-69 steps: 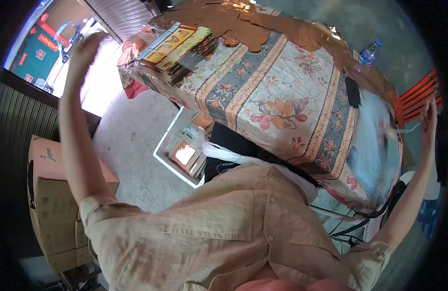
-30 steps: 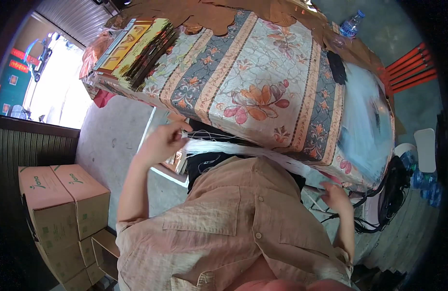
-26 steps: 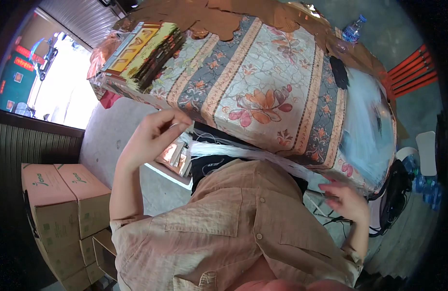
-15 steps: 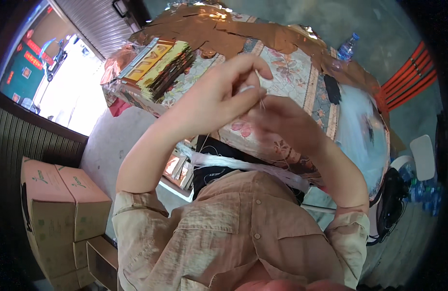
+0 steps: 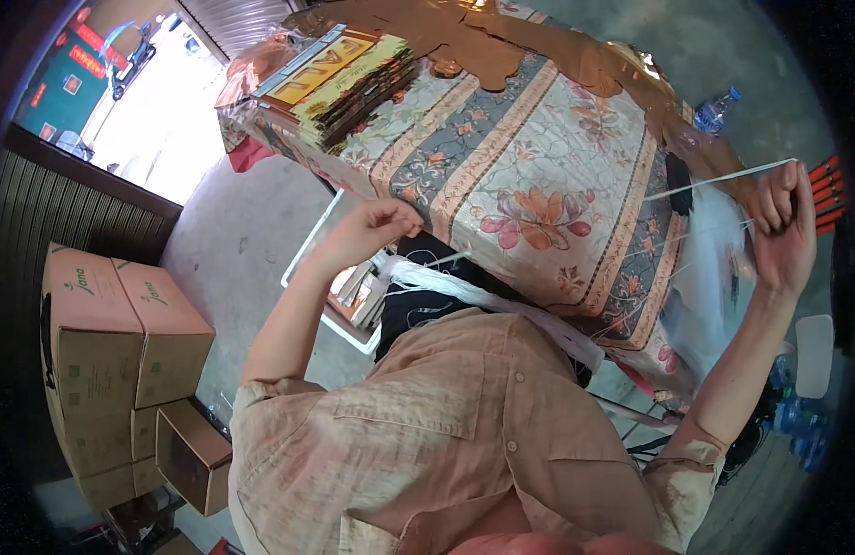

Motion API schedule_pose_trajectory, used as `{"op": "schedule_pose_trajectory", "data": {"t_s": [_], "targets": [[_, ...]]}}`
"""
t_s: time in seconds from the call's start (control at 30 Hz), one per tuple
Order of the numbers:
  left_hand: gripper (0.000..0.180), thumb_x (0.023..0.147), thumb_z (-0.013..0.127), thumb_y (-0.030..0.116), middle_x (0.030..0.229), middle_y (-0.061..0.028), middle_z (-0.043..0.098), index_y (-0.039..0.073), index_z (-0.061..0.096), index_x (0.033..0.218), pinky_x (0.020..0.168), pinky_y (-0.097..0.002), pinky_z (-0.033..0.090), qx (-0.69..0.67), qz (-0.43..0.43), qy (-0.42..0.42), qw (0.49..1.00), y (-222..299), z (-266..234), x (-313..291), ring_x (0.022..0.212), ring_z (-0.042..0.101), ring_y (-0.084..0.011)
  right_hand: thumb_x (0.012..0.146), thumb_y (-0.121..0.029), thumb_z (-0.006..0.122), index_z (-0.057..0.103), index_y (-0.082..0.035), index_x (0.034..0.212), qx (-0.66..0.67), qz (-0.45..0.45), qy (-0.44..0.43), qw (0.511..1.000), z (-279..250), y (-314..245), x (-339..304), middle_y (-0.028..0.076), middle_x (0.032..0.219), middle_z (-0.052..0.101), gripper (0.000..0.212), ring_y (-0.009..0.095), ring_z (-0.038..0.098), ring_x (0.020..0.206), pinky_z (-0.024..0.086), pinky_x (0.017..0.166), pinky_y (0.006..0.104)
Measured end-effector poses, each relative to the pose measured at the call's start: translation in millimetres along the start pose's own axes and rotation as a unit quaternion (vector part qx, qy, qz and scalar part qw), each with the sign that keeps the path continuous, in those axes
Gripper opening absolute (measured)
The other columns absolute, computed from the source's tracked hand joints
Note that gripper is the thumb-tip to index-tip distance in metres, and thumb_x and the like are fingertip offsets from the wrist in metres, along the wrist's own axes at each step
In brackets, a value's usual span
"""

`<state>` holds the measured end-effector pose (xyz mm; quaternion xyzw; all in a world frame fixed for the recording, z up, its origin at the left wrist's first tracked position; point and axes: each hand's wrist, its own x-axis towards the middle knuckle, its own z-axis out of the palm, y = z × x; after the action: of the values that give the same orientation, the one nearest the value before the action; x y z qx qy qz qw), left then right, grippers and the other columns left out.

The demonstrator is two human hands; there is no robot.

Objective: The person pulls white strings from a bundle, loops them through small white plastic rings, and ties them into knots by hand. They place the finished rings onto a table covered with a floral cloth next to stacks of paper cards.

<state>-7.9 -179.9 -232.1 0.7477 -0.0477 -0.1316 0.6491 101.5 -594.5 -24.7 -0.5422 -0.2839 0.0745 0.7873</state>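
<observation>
My right hand is raised at the far right, its fingers closed on a white string. That string stretches leftward from the fingertips over the table. My left hand hangs near the table's front left edge, fingers curled with thumb and forefinger together. Whatever they may pinch is too small to tell. Across my lap lies a bundle of white strings, with a few loose ends beside it. Under the left wrist, a white-rimmed tray holds printed pieces.
A table with a flowered cloth stands in front, bearing a stack of printed cards and brown plastic film. Clear plastic covers its right side. Also around are a bottle, an orange chair and cartons.
My hands were together above the table and are now far apart. The right has swung out to the right with the string; the left has moved lower and leftward.
</observation>
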Motion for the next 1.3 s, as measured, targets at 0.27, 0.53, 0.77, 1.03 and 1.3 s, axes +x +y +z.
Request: {"op": "schedule_pose_trajectory", "data": {"t_s": [0.27,0.53,0.77,1.03,1.3], "targets": [[0.01,0.082,0.057,0.005,0.074,0.0001,0.055,0.001,0.06,0.091,0.056,-0.0198,0.039,0.105,0.041,0.058,0.992,9,55,-3,0.064,0.047,-0.0048,0.095,-0.018,0.033,0.04,-0.006,0.079,0.028,0.006,0.005,1.0,-5,2,2,-0.004,0.058,0.022,0.021,0.005,0.016,0.048,0.017,0.041,0.0201],[0.007,0.081,0.059,0.006,0.069,-0.0001,0.055,0.0,0.059,0.085,0.057,-0.0196,0.041,0.111,0.039,-0.004,0.993,0,67,6,0.063,0.049,-0.0053,0.095,-0.019,0.034,0.041,-0.007,0.081,0.019,0.009,0.039,0.999,-11,3,-5,-0.004,0.056,0.021,0.02,0.005,0.017,0.048,0.016,0.041,0.0193],[0.01,0.083,0.059,0.009,0.072,-0.0018,0.06,0.0,0.06,0.084,0.058,-0.0205,0.045,-0.111,-0.008,0.035,0.993,14,62,-9,0.064,0.054,-0.0064,0.085,-0.014,0.05,0.058,-0.004,0.086,-0.307,0.06,0.052,0.948,46,84,-33,-0.004,0.068,0.047,0.012,0.002,0.04,0.057,0.031,0.049,0.0177],[0.009,0.084,0.056,0.009,0.069,-0.0017,0.059,0.0,0.056,0.085,0.057,-0.0195,0.045,-0.137,-0.026,0.029,0.99,42,75,-8,0.061,0.055,-0.0062,0.074,-0.004,0.061,0.058,-0.003,0.083,-0.28,0.158,-0.159,0.933,116,177,-61,-0.002,0.068,0.053,0.01,0.003,0.045,0.058,0.036,0.051,0.0199],[0.007,0.084,0.056,0.007,0.068,-0.0023,0.058,0.001,0.055,0.085,0.056,-0.0193,0.045,-0.103,0.001,0.068,0.992,40,79,-11,0.061,0.055,-0.0066,0.073,-0.007,0.059,0.055,-0.001,0.078,-0.231,0.114,-0.119,0.959,128,210,-60,0.005,0.065,0.056,0.009,0.011,0.053,0.06,0.042,0.054,0.0254]]}}
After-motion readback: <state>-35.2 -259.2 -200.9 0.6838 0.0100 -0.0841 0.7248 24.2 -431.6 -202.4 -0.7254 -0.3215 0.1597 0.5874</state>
